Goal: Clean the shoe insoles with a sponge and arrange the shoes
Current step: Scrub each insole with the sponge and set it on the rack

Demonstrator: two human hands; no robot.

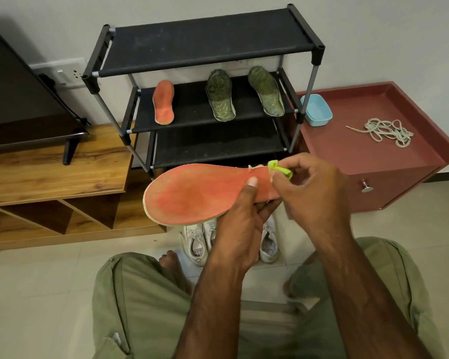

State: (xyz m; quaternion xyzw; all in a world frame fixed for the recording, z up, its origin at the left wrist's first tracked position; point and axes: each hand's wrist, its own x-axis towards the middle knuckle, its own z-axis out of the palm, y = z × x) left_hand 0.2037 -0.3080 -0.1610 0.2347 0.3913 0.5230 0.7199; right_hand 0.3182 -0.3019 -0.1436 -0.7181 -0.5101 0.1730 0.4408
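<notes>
The orange insole (192, 193), gripped at its right end by the left hand (240, 224) near the shoe rack (208, 40), could be bent or dropped onto the white shoes (195, 244) below if the sponge (283, 171) pinched in the right hand (314, 187) is pressed hard.

Both bare forearms (205, 307) reach forward, side by side. The left hand (240, 224) grips the insole (192, 193) from below, thumb pressed flat on top. The right hand (316, 193), just beside it, pinches the sponge (280, 170) between thumb and curled fingers at the insole's narrow end.
</notes>
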